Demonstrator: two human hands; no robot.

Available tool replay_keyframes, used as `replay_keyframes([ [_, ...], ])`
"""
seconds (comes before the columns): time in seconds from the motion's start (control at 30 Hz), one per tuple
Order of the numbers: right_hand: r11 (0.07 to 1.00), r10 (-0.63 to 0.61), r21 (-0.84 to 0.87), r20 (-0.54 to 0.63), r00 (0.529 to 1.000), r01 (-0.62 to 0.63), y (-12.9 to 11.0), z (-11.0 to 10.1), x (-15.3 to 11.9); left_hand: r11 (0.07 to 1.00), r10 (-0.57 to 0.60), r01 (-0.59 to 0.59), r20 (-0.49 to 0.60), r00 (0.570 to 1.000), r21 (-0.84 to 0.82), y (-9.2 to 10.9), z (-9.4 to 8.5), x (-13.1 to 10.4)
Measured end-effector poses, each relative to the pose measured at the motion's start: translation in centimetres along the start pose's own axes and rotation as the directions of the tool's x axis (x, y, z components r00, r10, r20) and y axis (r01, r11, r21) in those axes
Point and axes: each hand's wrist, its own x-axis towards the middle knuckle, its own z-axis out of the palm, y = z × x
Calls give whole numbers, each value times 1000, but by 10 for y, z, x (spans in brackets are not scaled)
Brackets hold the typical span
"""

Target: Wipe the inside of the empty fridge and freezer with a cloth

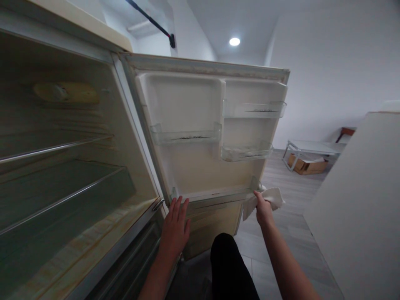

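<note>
The refrigerator door [181,100] stands swung out from the cabinet, its inner side toward me. Along its bottom runs a long clear door shelf [215,200]. My left hand [176,225] is at the left end of this shelf, fingers stretched out and touching its edge. At the other end, my right hand [263,208] is closed on a white cloth [273,196], which hangs out on both sides of the fingers. Smaller clear bins, a left one [187,136] and two on the right [254,109], sit higher on the door.
To the left, the refrigerator's inside shows glass shelves [62,196] and brownish stains on its floor. A lower door [212,227] stands open beneath. My knee [226,258] is between my arms. A white panel [359,200] rises at right; a low table [312,146] with a cardboard box [309,166] stands behind.
</note>
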Motion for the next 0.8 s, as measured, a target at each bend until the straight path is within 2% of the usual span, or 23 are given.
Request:
replay_keyframes([
  [0.43,997,75,-24,-60,995,-77,-17,-1,20,1000,-30,30,4,1000,0,0,0,-1],
  [0.8,983,32,-183,25,999,-27,-28,-7,21,1000,-17,17,0,1000,23,-1,5,-2],
])
